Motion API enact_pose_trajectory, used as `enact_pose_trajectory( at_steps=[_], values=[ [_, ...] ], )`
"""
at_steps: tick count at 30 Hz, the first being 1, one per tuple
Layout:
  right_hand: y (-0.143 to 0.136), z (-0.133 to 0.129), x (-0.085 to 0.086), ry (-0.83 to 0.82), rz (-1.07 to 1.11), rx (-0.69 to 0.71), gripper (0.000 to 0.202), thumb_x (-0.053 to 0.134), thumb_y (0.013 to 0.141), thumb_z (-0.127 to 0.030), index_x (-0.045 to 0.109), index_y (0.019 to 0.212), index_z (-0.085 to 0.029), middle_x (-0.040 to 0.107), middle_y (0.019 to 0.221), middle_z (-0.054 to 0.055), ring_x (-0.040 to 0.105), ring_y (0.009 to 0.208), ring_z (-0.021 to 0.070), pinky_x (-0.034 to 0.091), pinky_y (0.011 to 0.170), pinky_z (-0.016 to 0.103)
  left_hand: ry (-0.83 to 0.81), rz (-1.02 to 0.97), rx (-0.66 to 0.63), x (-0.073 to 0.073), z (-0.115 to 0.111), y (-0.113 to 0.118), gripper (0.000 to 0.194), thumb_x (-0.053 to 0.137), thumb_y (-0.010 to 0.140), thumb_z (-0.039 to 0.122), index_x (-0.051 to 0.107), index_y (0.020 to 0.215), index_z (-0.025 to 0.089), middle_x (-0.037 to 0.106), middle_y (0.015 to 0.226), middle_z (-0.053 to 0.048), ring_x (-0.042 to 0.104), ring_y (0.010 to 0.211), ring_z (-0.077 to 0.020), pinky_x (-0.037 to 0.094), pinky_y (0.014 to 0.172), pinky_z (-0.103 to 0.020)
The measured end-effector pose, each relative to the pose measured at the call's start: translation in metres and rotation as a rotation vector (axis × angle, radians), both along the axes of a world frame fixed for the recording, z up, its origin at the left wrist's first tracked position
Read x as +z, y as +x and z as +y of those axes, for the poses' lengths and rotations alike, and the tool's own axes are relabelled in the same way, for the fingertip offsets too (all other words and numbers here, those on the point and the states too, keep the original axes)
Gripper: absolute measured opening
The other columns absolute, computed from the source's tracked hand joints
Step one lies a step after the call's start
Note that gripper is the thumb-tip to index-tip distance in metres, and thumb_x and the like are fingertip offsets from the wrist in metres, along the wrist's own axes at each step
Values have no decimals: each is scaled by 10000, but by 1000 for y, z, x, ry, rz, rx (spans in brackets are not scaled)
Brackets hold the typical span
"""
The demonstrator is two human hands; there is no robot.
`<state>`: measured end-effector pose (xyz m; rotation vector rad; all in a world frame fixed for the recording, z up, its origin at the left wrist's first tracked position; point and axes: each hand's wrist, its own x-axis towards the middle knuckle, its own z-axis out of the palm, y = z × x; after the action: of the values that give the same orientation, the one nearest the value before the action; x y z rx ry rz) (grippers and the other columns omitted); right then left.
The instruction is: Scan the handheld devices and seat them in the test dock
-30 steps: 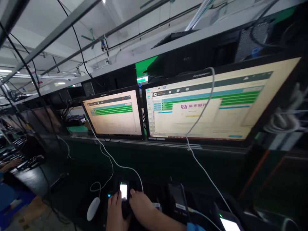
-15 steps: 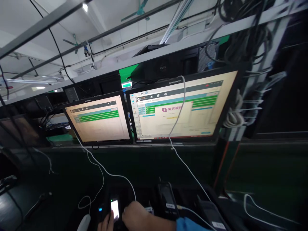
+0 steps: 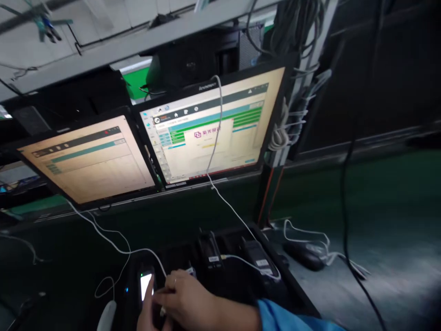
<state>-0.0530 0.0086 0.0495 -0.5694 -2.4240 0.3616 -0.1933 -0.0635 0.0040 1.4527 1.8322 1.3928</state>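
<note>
A small black phone (image 3: 145, 286) with a lit white screen stands in a dark tray (image 3: 237, 280) at the bench's front edge. My left hand (image 3: 147, 312) touches the phone's lower part with a raised thumb. My right hand (image 3: 188, 301), in a blue sleeve, rests just right of the phone, fingers curled at its side near a white cable (image 3: 113, 246) that runs to it. Whether either hand grips the phone is not clear. Two more dark phones (image 3: 209, 252) (image 3: 257, 257) stand in the tray to the right, each with a cable plugged in.
Two lit monitors (image 3: 87, 158) (image 3: 210, 131) stand behind the tray. A white mouse (image 3: 106, 317) lies at the left. A dark mouse (image 3: 306, 253) with a white cord lies on the green bench to the right. Cable bundles hang beside the right monitor (image 3: 285, 128).
The view has swung right and down, so the monitors shifted left and the bench at the right came into sight. My hands stay at the lit phone.
</note>
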Motion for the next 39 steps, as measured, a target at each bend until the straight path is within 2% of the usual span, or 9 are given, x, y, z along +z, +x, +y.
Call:
enact_pose_trajectory(
  at_steps=[4, 7, 11, 15, 23, 28, 31, 35, 39],
  values=[
    [39, -15, 1, -151, 145, 91, 245, 476, 899, -188, 650, 1071, -173, 674, 977, 54, 575, 849, 139, 471, 786, 254, -54, -140, -85, 6, 6, 17, 347, 671, 699, 395, 714, 1005, 237, 764, 990, -78, 697, 964, -287, 571, 865, -384],
    [87, -9, -6, -140, 111, -230, 341, 455, 853, -112, 635, 1139, -158, 652, 1086, 107, 561, 967, 185, 461, 878, 324, -67, -272, -58, 9, 12, 20, 369, 743, 669, 454, 725, 974, 247, 769, 970, -69, 709, 920, -251, 571, 858, -348],
    [138, 14, -14, -194, -254, -781, 445, 483, 775, -33, 646, 1171, -152, 606, 1179, 154, 505, 1086, 280, 409, 928, 427, -236, -676, -172, 20, 29, 32, 479, 812, 583, 496, 735, 958, 208, 753, 1046, -101, 693, 987, -247, 567, 845, -315],
    [144, 33, -8, -201, -462, -749, 291, 462, 879, -132, 696, 1049, -164, 618, 1126, 142, 526, 1041, 285, 423, 864, 406, -448, -824, -265, 34, 57, 65, 509, 824, 566, 493, 739, 921, 138, 732, 1080, -161, 658, 1062, -282, 523, 923, -361],
    [128, 45, -3, -173, -533, -555, 212, 519, 835, -108, 718, 905, -129, 685, 903, 126, 624, 895, 242, 458, 746, 334, -432, -238, -271, 29, 87, 105, 615, 558, 835, 314, 390, 1387, 104, 495, 1400, -177, 469, 1295, -253, 333, 1123, -387],
    [126, 37, -1, -174, -540, -473, 234, 589, 726, -128, 690, 935, -96, 701, 830, 129, 667, 726, 232, 449, 586, 301, -426, 237, -263, 14, 84, 123, 877, 567, 716, 103, 132, 1464, -43, 126, 1555, -296, 98, 1462, -374, 182, 1185, -462],
    [128, 33, 3, -179, -504, -445, 174, 579, 740, -175, 685, 871, -131, 707, 774, 115, 677, 704, 239, 443, 572, 294, -404, 414, -254, 18, 85, 134, 909, 573, 696, 89, 106, 1457, -80, 125, 1549, -315, 82, 1448, -418, 161, 1182, -492],
    [151, 33, 10, -221, -510, -568, 208, 533, 802, -162, 692, 937, -159, 724, 767, 111, 691, 718, 250, 446, 589, 294, -363, 555, -281, 30, 89, 136, 839, 569, 722, 154, 208, 1439, -89, 277, 1512, -293, 229, 1389, -419, 230, 1156, -495],
    [216, 36, 19, -316, -484, -953, 315, 466, 809, -35, 704, 962, -175, 738, 852, 110, 697, 801, 235, 432, 618, 283, -330, 641, -324, 33, 91, 132, 827, 575, 722, 210, 259, 1432, -76, 389, 1459, -265, 276, 1356, -404, 272, 1140, -493]
  ],
)
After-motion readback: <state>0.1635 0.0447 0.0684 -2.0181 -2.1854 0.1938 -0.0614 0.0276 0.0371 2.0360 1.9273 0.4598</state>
